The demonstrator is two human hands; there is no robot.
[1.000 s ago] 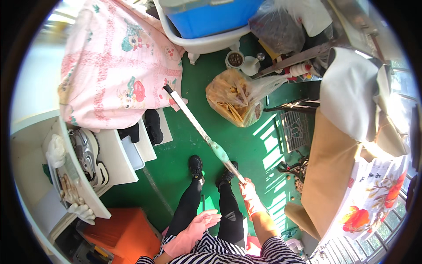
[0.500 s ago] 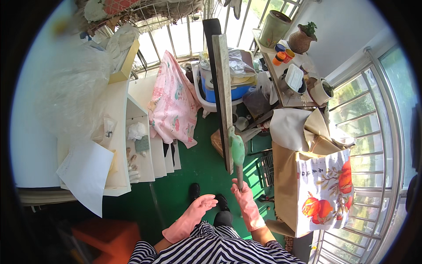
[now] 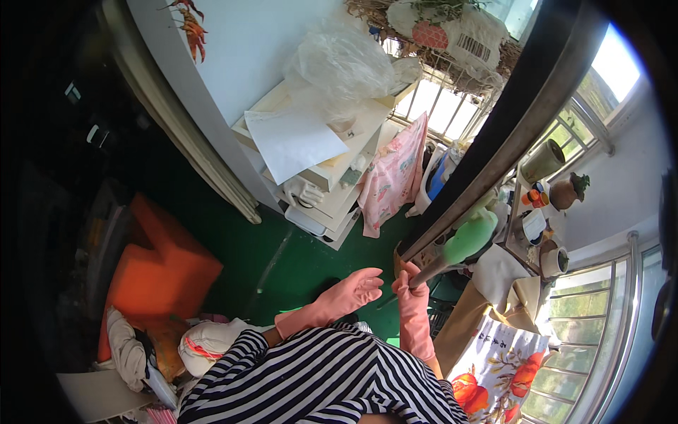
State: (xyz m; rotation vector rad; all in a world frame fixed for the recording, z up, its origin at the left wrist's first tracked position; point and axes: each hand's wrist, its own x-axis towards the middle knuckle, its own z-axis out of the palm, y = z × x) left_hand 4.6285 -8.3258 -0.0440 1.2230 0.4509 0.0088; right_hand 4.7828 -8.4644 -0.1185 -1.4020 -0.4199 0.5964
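Observation:
My left hand (image 3: 342, 293), in a pink rubber glove, is open and empty, its fingers stretched out over the floor. My right hand (image 3: 412, 304), gloved the same way, is closed around the lower end of a brown stick (image 3: 436, 268). The stick slants up to the right and ends in a rounded pale green head (image 3: 471, 235), whose kind I cannot make out. Close beside the stick and my right hand runs a tall dark panel edge (image 3: 494, 166), perhaps of a door.
A white cabinet (image 3: 328, 205) carries white paper (image 3: 293, 145); a pink patterned cloth (image 3: 395, 180) hangs beside it. At right stand a pot shelf (image 3: 519, 244) and a brown box (image 3: 462, 311) under a flower-printed cover. An orange seat (image 3: 159, 265) stands on the green floor at left.
My view has swung left, bringing in the orange seat and the curtain. The stick, upright before, now slants to the right in my right hand. My left hand stays open.

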